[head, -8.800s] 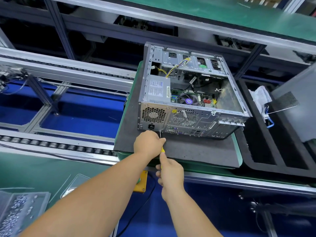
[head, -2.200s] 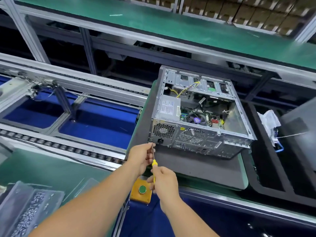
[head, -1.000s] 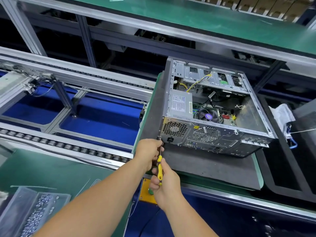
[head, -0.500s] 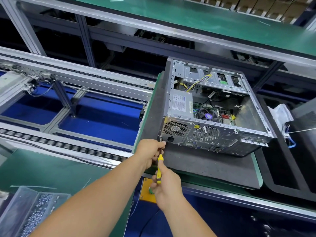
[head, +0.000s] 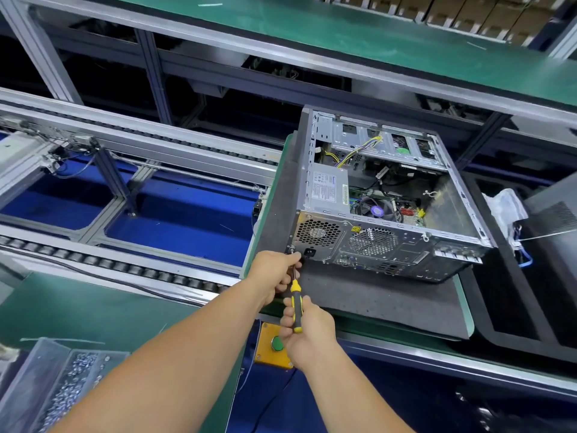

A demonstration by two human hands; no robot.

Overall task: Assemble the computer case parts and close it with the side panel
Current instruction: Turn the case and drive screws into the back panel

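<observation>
A green surface (head: 462,307) juts out over the roller conveyor (head: 125,270), carrying a dark foam mat (head: 374,298). On the mat lies the computer case (head: 390,242) on its side, open face up, rear panel toward the person; the power supply (head: 327,189), the fan and bundled wires show inside. To the right, a grey side panel (head: 552,214) with a perforated patch leans in a black foam tray (head: 515,307), well apart from the case. At the lower left stands a clear bin of screws (head: 62,392). A yellow box with a green button (head: 276,345) sits under the surface edge. The left hand (head: 274,273) is curled, pinching the shaft of the screwdriver (head: 296,304) at the case's lower left rear corner. The right hand (head: 307,332) grips the yellow-and-black handle below.
</observation>
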